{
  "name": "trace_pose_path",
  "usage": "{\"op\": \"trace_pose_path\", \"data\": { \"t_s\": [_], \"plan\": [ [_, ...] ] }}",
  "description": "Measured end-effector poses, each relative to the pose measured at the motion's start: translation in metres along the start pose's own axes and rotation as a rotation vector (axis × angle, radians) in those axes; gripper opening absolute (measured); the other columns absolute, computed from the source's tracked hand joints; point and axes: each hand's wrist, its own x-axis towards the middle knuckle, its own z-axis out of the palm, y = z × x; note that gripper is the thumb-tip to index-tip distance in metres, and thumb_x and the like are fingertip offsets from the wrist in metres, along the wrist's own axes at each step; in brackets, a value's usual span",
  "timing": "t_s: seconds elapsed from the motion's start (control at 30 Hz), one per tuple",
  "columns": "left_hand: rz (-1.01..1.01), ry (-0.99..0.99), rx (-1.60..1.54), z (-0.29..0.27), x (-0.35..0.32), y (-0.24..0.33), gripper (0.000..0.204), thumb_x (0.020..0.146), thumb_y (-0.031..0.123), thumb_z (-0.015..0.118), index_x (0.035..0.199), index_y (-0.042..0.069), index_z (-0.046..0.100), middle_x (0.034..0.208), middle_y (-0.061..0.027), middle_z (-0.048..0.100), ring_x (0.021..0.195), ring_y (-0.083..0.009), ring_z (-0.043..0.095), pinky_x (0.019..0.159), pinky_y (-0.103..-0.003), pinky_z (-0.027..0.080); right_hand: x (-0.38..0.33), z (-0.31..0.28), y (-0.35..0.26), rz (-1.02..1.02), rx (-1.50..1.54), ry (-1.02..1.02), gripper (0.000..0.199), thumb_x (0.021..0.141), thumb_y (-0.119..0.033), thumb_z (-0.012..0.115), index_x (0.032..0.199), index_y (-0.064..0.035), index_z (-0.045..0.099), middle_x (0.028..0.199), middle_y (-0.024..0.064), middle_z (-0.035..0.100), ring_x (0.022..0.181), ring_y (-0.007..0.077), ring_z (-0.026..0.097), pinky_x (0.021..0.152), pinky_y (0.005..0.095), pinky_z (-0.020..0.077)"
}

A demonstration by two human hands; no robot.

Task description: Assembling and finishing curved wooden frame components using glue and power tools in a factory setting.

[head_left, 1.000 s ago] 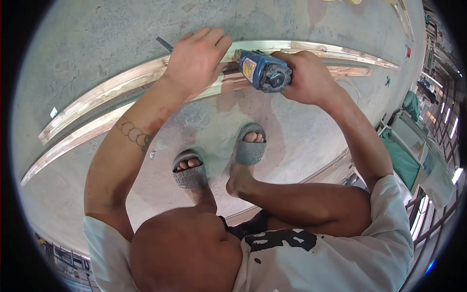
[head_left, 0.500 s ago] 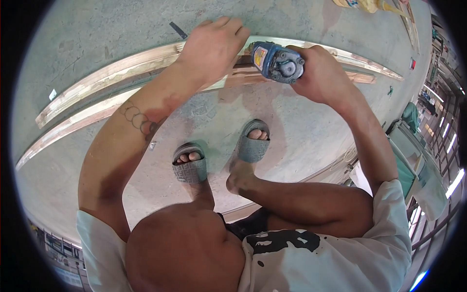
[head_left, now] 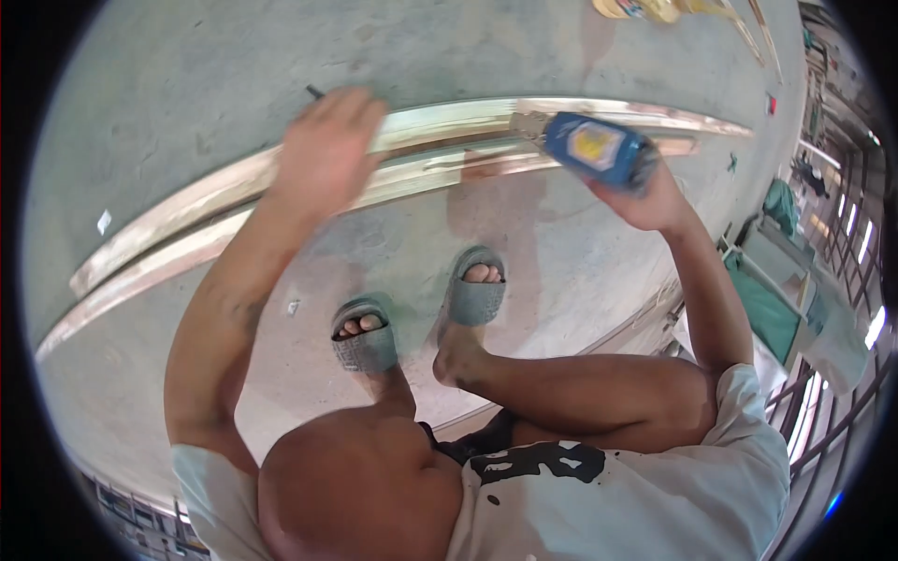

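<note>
My right hand grips a blue nail gun with a yellow and white label. The tool is tilted, its metal nose pointing left over the pale wooden strips. These strips lie side by side across the floor, curved by the lens. My left hand is over the left part of the strips, smeared by motion. Its fingers bend over the far strip, and whether they grip it is unclear. A short dark flat piece shows just beyond those fingers.
My sandalled feet stand on the concrete floor on the near side of the strips. A yellow item and thin wood lengths lie at the far right. Green and white bins stand to the right.
My left hand has shifted left and nearer along the strips. The nail gun has moved right and turned from end-on to side-on. The gap between the strips at left has narrowed.
</note>
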Motion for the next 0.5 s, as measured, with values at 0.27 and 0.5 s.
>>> {"op": "trace_pose_path", "data": {
  "t_s": [0.27, 0.5],
  "plan": [
    [-0.143, 0.042, -0.138, -0.069, -0.039, -0.008, 0.041, 0.079, 0.011, 0.082, 0.115, 0.002, 0.065, 0.117, -0.0195, 0.066, 0.108, -0.0397, 0.063, 0.093, -0.046, 0.051, -0.019, -0.002, 0.032, 0.23, 1.668, -0.46, 0.035, 0.099, -0.015, 0.048, 0.129, -0.0024, 0.06, 0.06, -0.0058, 0.042, 0.047, 0.0055, 0.038, 0.05, 0.0267, 0.0349],
    [0.016, 0.142, -1.011, -0.059, 0.065, 0.102, 0.027, 0.083, 0.013, 0.084, 0.105, 0.001, 0.074, 0.09, -0.0083, 0.072, 0.08, -0.0167, 0.068, 0.069, -0.029, 0.053, -0.007, 0.016, 0.009, 0.32, 1.768, -0.586, 0.036, 0.097, -0.015, 0.047, 0.127, -0.0024, 0.061, 0.058, -0.0053, 0.043, 0.045, 0.0074, 0.039, 0.049, 0.0277, 0.0373]
  ]
}}
